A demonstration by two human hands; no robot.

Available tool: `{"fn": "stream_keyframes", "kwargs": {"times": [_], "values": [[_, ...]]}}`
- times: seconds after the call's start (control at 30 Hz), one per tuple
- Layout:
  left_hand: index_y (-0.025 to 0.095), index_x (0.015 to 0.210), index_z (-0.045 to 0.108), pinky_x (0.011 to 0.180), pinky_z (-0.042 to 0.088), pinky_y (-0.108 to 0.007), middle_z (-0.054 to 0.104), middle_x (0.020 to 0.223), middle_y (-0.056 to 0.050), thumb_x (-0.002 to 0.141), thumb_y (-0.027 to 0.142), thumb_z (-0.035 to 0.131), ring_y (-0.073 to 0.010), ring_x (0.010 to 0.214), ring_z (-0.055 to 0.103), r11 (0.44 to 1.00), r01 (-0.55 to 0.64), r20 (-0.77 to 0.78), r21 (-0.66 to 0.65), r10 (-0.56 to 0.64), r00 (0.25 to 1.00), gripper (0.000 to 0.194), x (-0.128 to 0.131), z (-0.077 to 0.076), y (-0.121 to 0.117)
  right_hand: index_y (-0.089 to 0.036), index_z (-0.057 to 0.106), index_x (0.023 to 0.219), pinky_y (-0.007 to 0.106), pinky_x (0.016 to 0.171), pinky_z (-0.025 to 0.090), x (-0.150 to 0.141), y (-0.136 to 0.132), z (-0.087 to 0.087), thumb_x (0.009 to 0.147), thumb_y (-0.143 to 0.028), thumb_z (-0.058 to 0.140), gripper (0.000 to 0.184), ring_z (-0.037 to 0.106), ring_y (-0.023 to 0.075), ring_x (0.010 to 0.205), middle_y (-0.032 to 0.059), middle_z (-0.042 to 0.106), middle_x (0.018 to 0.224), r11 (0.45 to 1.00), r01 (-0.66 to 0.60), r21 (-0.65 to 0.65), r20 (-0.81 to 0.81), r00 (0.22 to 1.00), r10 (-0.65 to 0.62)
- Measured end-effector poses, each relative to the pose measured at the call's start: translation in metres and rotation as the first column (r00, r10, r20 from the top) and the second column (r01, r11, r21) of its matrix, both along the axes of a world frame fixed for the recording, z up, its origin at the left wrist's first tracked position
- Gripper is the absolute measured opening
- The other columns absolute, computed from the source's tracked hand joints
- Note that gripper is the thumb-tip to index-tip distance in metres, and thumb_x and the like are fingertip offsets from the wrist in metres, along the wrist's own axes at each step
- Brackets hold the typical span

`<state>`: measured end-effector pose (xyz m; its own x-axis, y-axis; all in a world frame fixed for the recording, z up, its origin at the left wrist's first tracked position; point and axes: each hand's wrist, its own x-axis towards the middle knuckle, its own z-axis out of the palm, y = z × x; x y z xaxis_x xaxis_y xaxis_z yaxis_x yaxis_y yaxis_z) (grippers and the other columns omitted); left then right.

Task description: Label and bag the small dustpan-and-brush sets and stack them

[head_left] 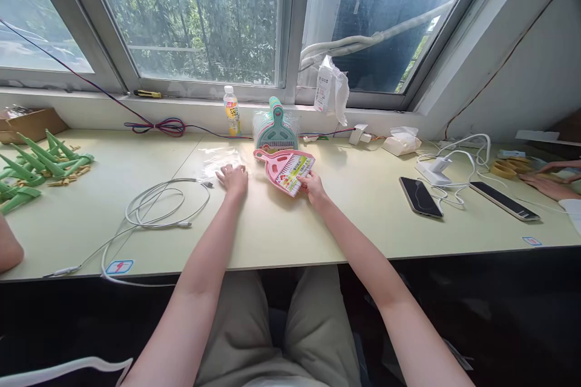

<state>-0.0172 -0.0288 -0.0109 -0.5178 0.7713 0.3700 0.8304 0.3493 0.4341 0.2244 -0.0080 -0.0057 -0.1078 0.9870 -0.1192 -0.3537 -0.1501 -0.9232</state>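
My right hand [312, 188] grips the lower right edge of a pink toy dustpan [278, 164], which has a small white-bristled brush and a printed label card [295, 174] on it. Its handle points up and to the left. Flat on clear plastic bags [220, 160] rests my left hand [234, 179], fingers spread on the near edge of the film. Right behind the pink piece, a stack of green dustpan sets [276, 128] in clear wrap leans against the wall below the window, handles upward.
A drink bottle [232, 112] stands behind the bags. A coiled white cable [157, 205] lies at left, beyond it green pointed pieces [43, 160]. At right are a phone [420, 196], a power strip [433, 170], tissues [402, 141] and another person's hands [547, 184].
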Motion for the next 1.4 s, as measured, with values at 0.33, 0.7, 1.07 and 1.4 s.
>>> {"fn": "stream_keyframes", "kwargs": {"times": [0.33, 0.7, 1.07, 1.4], "values": [[0.008, 0.114, 0.067, 0.102, 0.039, -0.05, 0.06, 0.125, -0.024, 0.085, 0.005, 0.035, -0.0351, 0.116, 0.055, 0.982, -0.073, -0.155, -0.175, 0.045, 0.987, 0.043, -0.018, 0.007, -0.01, -0.019, 0.06, 0.098, 0.034, 0.069, 0.064, -0.004, -0.007, 0.0, 0.072, -0.002, 0.068, 0.032, 0.073, 0.0178, 0.071, 0.0021, 0.076, 0.086, 0.997, -0.067, 0.039, 0.012, 0.998, 0.066], [0.016, 0.145, 0.046, 0.113, 0.027, -0.058, 0.05, 0.146, -0.015, 0.085, 0.002, 0.031, -0.0317, 0.136, 0.041, 0.914, 0.059, -0.119, 0.401, -0.012, 0.993, 0.063, 0.005, 0.035, -0.025, -0.019, 0.062, 0.098, 0.031, 0.071, 0.063, -0.002, -0.019, 0.016, 0.071, -0.009, 0.069, 0.029, 0.073, 0.0178, 0.077, 0.003, 0.076, 0.093, 0.988, -0.112, 0.11, -0.154, 0.98, 0.128], [0.015, 0.153, 0.033, 0.122, 0.022, -0.047, 0.036, 0.157, -0.012, 0.085, 0.0, 0.026, -0.0231, 0.147, 0.026, 0.738, 0.293, -0.093, 0.608, -0.301, 0.949, 0.07, 0.015, 0.028, -0.019, -0.021, 0.058, 0.101, 0.036, 0.074, 0.061, -0.001, -0.027, 0.026, 0.064, -0.027, 0.084, 0.046, 0.072, 0.0206, 0.079, 0.0037, 0.075, 0.091, 0.946, -0.186, 0.266, -0.057, 0.976, 0.209], [0.014, 0.145, 0.047, 0.119, 0.034, -0.045, 0.044, 0.153, -0.012, 0.086, 0.0, 0.03, -0.0226, 0.144, 0.033, 0.687, 0.645, -0.331, 0.336, -0.555, 0.764, 0.063, 0.036, 0.015, -0.01, -0.024, 0.054, 0.101, 0.036, 0.08, 0.062, 0.003, -0.021, 0.017, 0.066, -0.021, 0.079, 0.044, 0.07, 0.0189, 0.087, 0.0019, 0.071, 0.096, 0.972, 0.056, 0.228, -0.11, 0.993, -0.031]]}}
